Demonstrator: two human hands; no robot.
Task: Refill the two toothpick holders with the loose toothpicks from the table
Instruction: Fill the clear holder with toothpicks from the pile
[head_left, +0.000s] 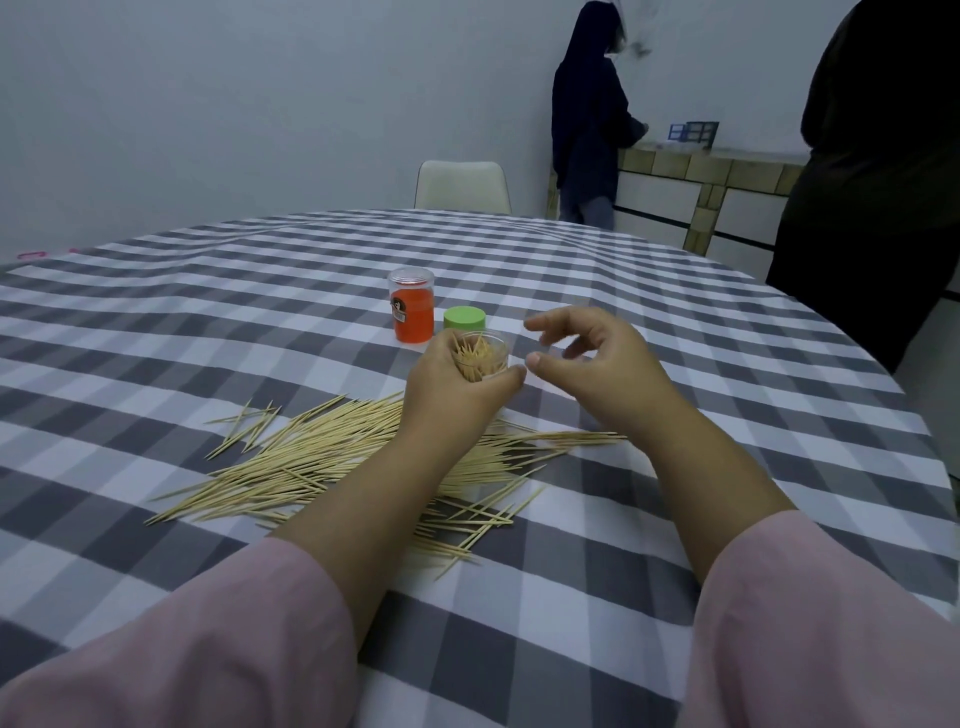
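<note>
Nearest the camera, two soft pink sleeves (249, 639) framed the view, with bare forearms reaching out over a worktop (156, 322) draped in a smooth grey-and-white checked cloth. Beneath and behind the wrists lay the loose toothpicks (322, 457), a flat, scattered heap of thin, pale wooden slivers pointed at both ends, most lying roughly parallel, a few strays fanned off to the left and near edge.

Just past that heap, the left hand (452, 395) was wrapped around a small clear plastic holder (480, 356), a round open-topped cylinder tilted toward the camera and packed with toothpicks; its fingers were curled tight against the holder's wall, thumb across the front. The right hand (597, 364) hovered just beside it, fingers loosely curved and slightly spread, thumb tip close to the left thumb, holding nothing that could be made out.

Directly beyond the left fingers sat a round, matte green lid (464, 317), and just to its left stood an upright translucent orange holder (411, 304) with a clear cap and a small printed label.

Farther off, a pale moulded chair (462, 184) stood at the far rim, and two people in dark clothing (589, 119) stood by a tiled counter (691, 176) against a plain wall.
</note>
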